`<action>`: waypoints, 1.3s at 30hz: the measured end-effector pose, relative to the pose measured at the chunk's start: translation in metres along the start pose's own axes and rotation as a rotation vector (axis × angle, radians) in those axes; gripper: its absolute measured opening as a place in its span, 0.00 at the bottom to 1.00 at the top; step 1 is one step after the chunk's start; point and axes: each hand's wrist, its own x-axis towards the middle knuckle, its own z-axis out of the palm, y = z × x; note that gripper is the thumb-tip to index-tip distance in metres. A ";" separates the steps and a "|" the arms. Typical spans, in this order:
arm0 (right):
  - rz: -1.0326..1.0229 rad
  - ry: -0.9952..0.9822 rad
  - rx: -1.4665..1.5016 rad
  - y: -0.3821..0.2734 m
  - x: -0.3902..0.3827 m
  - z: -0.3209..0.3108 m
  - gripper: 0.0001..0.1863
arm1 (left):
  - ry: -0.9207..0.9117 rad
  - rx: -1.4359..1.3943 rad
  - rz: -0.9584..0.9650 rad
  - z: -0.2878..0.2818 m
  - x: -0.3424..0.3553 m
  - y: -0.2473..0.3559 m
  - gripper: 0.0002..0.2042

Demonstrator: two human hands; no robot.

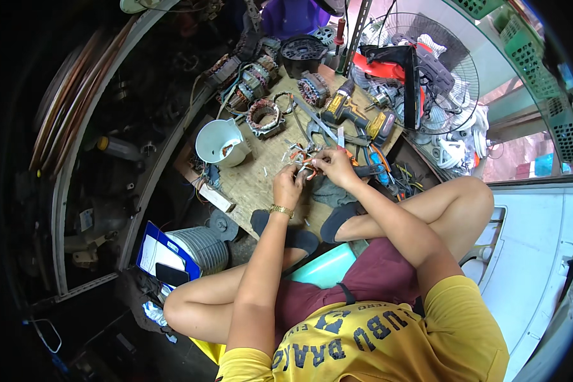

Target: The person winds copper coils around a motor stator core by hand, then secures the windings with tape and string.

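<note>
Between my hands, above the near part of the wooden bench, is a small motor stator (307, 167) with orange and white wires, much of it hidden by my fingers. My left hand (288, 184), with a gold watch at the wrist, is closed on its near left side. From the right, my right hand (335, 167) pinches at the wires on top; the fingertips are too small to make out exactly. Short white sleeve pieces (285, 156) lie scattered beside my left hand. A grey cloth (333, 192) lies just below my right hand.
On the wooden bench (242, 184) stand a white bucket (221, 144), a copper-wound stator ring (264, 118) and a yellow-black cordless drill (345, 105). Pliers with blue-orange handles (381, 167) lie at right. A fan guard (442, 70) stands behind; a phone (172, 274) rests on a blue clipboard at left.
</note>
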 end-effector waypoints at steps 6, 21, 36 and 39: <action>0.050 -0.199 0.052 0.029 0.009 -0.003 0.17 | 0.115 0.069 0.163 0.005 0.001 0.014 0.10; 0.109 -0.163 -0.012 0.042 0.002 -0.013 0.19 | -0.079 -1.021 -0.697 0.032 0.003 -0.001 0.15; 0.540 -0.328 0.785 -0.011 -0.004 -0.008 0.13 | -0.046 -0.745 -0.360 0.033 -0.004 -0.016 0.08; 0.379 -0.317 0.515 -0.011 -0.004 -0.006 0.14 | 0.078 -0.651 -0.202 0.035 0.000 -0.008 0.07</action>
